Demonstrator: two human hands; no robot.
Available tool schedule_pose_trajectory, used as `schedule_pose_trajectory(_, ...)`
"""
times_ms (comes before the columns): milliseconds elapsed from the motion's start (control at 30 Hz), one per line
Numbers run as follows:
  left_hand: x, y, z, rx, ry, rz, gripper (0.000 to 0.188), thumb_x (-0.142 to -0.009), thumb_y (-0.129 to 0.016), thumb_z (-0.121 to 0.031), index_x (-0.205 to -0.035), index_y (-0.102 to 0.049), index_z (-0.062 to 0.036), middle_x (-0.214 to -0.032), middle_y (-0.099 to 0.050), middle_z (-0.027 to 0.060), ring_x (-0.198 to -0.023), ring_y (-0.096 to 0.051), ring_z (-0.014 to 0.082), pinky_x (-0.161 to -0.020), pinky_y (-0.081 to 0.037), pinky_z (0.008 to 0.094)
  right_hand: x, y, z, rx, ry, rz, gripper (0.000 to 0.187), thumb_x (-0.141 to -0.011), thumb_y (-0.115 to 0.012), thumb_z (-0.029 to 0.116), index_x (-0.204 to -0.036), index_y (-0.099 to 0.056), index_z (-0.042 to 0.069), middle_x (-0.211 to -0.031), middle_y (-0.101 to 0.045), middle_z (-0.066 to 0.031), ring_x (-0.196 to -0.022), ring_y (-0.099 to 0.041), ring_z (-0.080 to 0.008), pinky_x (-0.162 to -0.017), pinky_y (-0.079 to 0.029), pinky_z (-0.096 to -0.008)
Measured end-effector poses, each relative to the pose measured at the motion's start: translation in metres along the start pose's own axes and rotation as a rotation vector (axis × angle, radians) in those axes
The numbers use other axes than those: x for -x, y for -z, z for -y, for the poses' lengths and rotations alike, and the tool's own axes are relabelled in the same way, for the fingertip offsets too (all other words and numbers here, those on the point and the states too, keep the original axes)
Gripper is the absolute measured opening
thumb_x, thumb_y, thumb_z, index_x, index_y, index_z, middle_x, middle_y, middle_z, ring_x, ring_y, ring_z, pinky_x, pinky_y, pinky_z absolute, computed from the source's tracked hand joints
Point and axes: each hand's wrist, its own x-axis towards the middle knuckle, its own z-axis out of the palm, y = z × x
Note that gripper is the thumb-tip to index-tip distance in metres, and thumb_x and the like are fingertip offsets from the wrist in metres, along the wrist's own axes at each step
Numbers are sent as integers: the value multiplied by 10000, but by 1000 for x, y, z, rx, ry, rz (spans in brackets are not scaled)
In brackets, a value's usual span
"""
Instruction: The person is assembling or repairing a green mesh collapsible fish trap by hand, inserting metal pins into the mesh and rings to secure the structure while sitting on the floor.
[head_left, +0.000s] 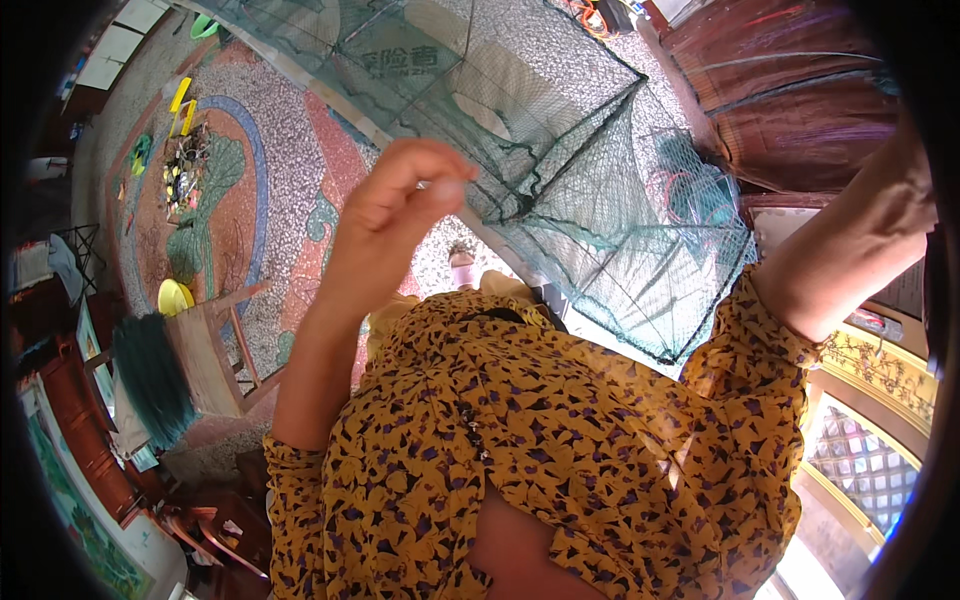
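My left hand [405, 195] is raised in front of me, fingers curled in and thumb meeting the forefinger. Anything in that pinch is too small to make out. Just beyond it spreads a green mesh net [590, 190] with dark cords and ribs meeting at a dark knot. Part of the net slopes down to a point on the right, near my body. My right forearm [850, 235] reaches up and out to the right; its hand is lost past the dark rim of the head view.
A wooden stool [210, 365] on the left carries a bundle of dark green strands [152, 380]. Beyond it are a yellow bowl [175, 297] and a heap of small items [185, 175] on the patterned floor. Dark reddish-brown material [800, 95] stands at the far right.
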Motion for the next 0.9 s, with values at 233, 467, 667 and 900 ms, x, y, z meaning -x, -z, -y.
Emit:
schedule_pose_trajectory(233,7,22,28,619,309,-190,131,-990,-463,-172,-911,-507,-77,-923,-588,61,-740,-610,123,-559,-401,207,-11,-19,-36,60,54,145,44,-852,-620,28,-890,-617,7,-842,-609,-71,-802,-596,-169,-703,-490,-294)
schedule_pose_trajectory(467,8,6,36,556,364,-193,134,-988,-468,-177,-896,-502,-85,-934,-610,105,-572,-492,53,-466,-339,176,22,-62,-72,268,-246,448,101,-798,-664,74,-858,-588,104,-828,-562,-36,-862,-596,-249,-710,-481,-374)
schedule_pose_trajectory(667,14,-5,38,485,371,-159,167,-993,-450,-180,-865,-483,-78,-1077,-643,170,-484,-373,5,-430,-286,153,23,-74,-76,218,-270,451,107,-787,-674,64,-863,-613,108,-833,-575,-27,-865,-595,-235,-737,-494,-359)
schedule_pose_trajectory(900,18,-4,40,493,417,-227,155,-996,-436,-164,-873,-483,-83,-1050,-643,177,-531,-427,39,-459,-322,174,29,-85,-80,89,-240,430,149,-782,-677,53,-904,-605,101,-844,-577,-54,-886,-590,-249,-776,-489,-360)
